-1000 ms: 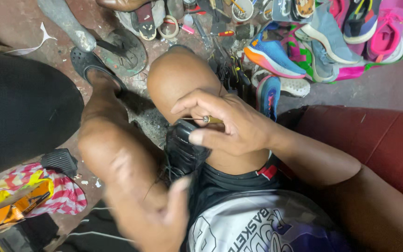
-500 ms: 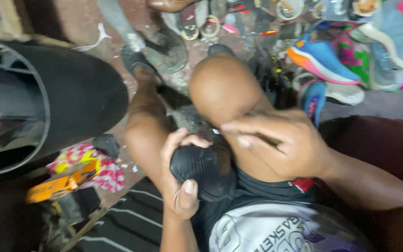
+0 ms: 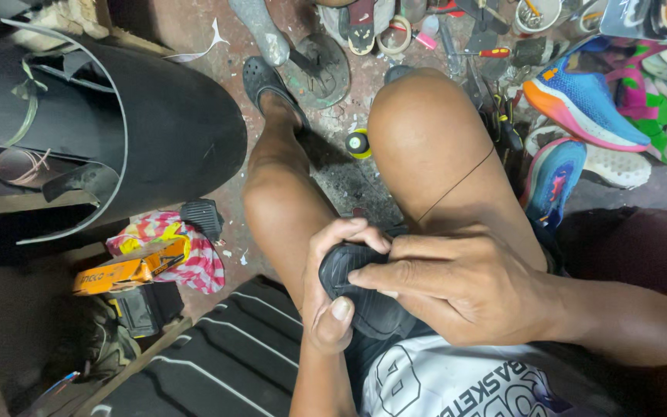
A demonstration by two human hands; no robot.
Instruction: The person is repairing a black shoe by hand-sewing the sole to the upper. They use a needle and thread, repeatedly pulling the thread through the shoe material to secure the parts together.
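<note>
Black shoe (image 3: pixel 364 297) held tight in the lap by both hands — left hand (image 3: pixel 332 297) cupping underneath, right hand (image 3: pixel 457 297) on top — long side slanting toward the right.

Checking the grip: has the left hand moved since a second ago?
Yes. The left hand rose from the lap onto the black shoe beside the right knee.
</note>
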